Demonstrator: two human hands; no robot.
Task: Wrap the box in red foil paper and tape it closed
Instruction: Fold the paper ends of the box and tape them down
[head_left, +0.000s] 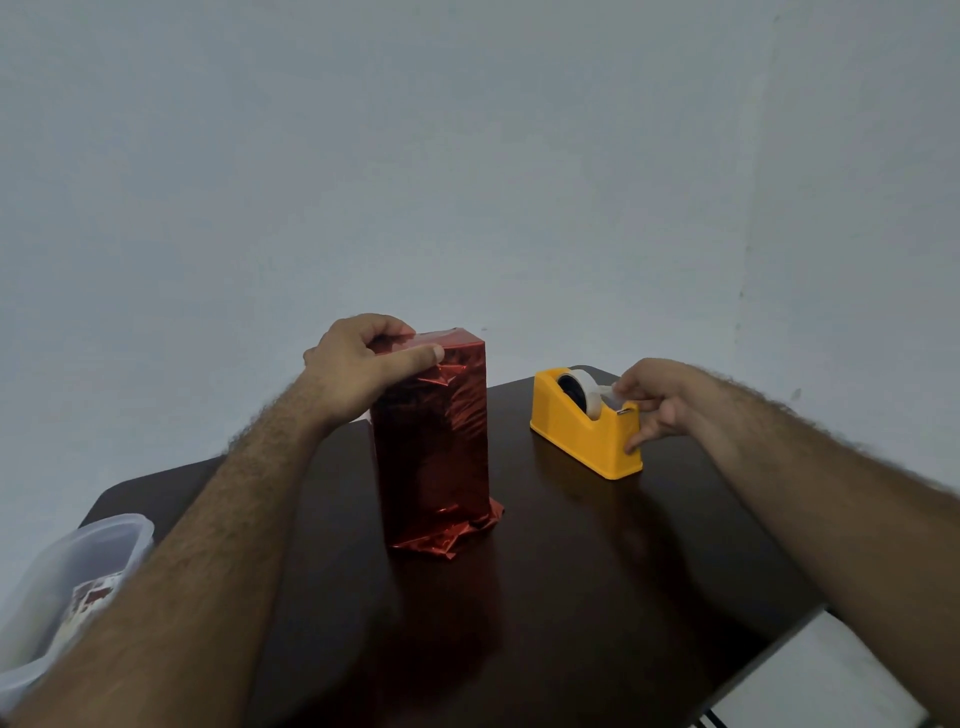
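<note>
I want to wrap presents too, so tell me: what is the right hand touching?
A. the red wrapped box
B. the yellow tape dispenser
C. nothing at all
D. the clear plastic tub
B: the right hand is at the cutter end of the yellow tape dispenser, fingers pinching the tape end, while the left hand holds the top of the red foil-wrapped box.

I see a dark brown, glossy tabletop (597, 571) set against a plain pale grey wall (467, 156). At my near left a clear plastic container (78, 566) sits at the tabletop's edge, holding reddish and white scraps I can't make out. Pale floor (831, 680) shows at lower right.
</note>
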